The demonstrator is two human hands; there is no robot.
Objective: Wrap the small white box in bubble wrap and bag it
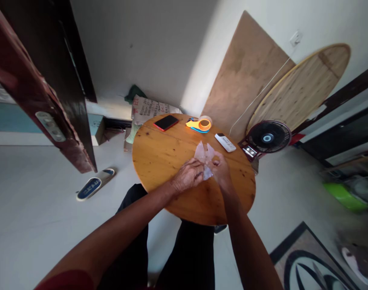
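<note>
Between my hands, above the round wooden table [159, 161], is a thin, see-through plastic bag [202, 151], crumpled, with two points standing up at its far end. My left hand [188, 175] grips its left side with curled fingers. On the right side, my right hand [219, 166] pinches the plastic between thumb and fingers. A lower part of the bag hangs between the two hands. Whether anything lies inside it, I cannot tell.
Along the table's far side lie a red-edged phone [166, 123], an orange tape dispenser [199, 124] and a white box-shaped item [225, 142]. A black fan [267, 137] stands to the right. Boards [247, 64] lean on the wall; a slipper [95, 184] lies on the floor.
</note>
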